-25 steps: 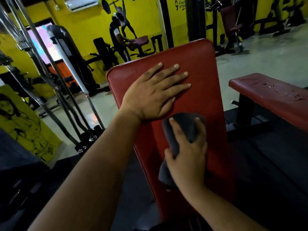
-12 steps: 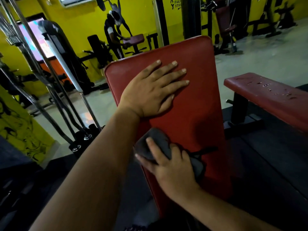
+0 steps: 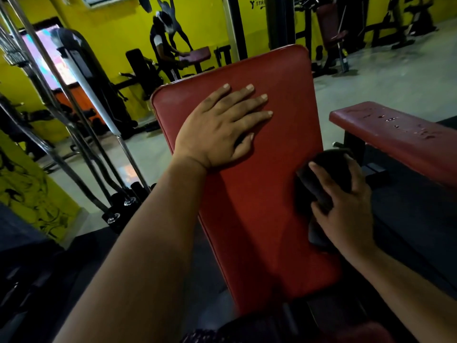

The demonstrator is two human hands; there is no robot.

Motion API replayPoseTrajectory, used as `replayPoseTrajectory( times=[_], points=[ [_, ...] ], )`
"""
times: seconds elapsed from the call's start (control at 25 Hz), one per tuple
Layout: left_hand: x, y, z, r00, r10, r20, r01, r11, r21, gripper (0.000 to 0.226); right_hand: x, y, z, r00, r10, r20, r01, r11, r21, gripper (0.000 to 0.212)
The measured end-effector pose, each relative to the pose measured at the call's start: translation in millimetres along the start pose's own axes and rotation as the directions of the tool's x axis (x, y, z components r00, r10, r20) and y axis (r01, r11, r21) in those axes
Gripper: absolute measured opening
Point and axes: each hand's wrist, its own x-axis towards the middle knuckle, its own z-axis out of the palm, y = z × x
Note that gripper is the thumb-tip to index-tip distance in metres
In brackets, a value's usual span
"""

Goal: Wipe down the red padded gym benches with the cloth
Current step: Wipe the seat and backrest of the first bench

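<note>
A red padded bench back (image 3: 252,214) slopes up in front of me. My left hand (image 3: 220,129) rests flat on its upper part, fingers straight and spread. At the pad's right edge my right hand (image 3: 343,211) grips a dark grey cloth (image 3: 326,174) and presses it against the pad. Part of the cloth is hidden under my fingers. A second red bench (image 3: 395,134), flat, stands to the right with small marks on its top.
Chrome bars (image 3: 74,134) lean in a rack on the left. Behind the pad a person (image 3: 163,45) bends over another bench by the yellow wall. Black machines line the back. Grey floor (image 3: 385,82) lies open at the right rear; dark mats lie under the benches.
My right hand has swept the cloth from the pad's lower left across to its right edge and a little higher. My left hand has stayed flat on the upper pad.
</note>
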Motion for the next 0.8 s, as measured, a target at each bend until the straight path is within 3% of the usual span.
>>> replayPoseTrajectory(
  times=[0.16, 0.24, 0.32, 0.52, 0.64, 0.72, 0.8],
  points=[
    [-1, -1, 1, 1.0, -0.005, -0.011, 0.005, 1.0, 0.007, 0.044, -33, -36, 14, 0.954, 0.3, 0.013, -0.296, 0.93, 0.22, 0.087],
    [-1, -1, 1, 1.0, -0.006, -0.016, 0.006, 1.0, 0.006, 0.044, -42, -63, 18, 0.937, 0.344, 0.059, -0.346, 0.889, 0.3, 0.088],
    [-1, 0, 2, 1.0, -0.003, -0.017, 0.003, 1.0, 0.005, 0.044, -49, -93, 24, 0.95, 0.295, 0.101, -0.312, 0.896, 0.315, 0.089],
    [-1, -1, 0, 1.0, -0.015, 0.006, 0.015, 1.0, -0.006, 0.044, -68, -152, 40, 0.975, 0.062, 0.213, -0.094, 0.985, 0.145, 0.101],
    [-1, -1, -1, 1.0, -0.013, 0.019, 0.013, 1.0, -0.014, 0.045, -74, -158, 48, 0.959, -0.162, 0.234, 0.151, 0.986, 0.063, 0.078],
    [-1, -1, -2, 1.0, -0.014, 0.023, 0.015, 1.0, -0.008, 0.046, -81, -147, 56, 0.897, -0.381, 0.225, 0.397, 0.917, -0.027, 0.054],
    [-2, -1, -1, 0.999, -0.02, 0.036, 0.02, 1.0, -0.003, 0.047, -90, -128, 62, 0.793, -0.549, 0.266, 0.594, 0.792, -0.137, 0.051]
  ],
)
